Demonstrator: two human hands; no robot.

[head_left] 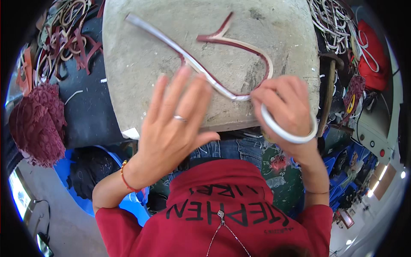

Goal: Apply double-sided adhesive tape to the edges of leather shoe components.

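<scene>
A thin, branching dark red and beige strip [244, 44] lies in a curve on the grey slab [128, 81]. Along its left length runs a shiny white band [160, 37], which bends at the bottom toward my right hand [283, 103]. That hand is closed, fingertips pinched at the bend where band and strip meet; the exact grip is hidden under the fingers. A white ring [313, 130], possibly a roll of tape, hangs around the same hand near the wrist. My left hand [171, 113] is slightly blurred, fingers spread, over or against the strip's left part.
Tangled coloured strips [70, 34] lie at the far left, above dark red patterned fabric [38, 124]. A wooden-handled hammer [328, 96] rests right of the slab. White cords [329, 21] and a red bag [371, 55] are beyond. A blue tub [64, 171] stands below left.
</scene>
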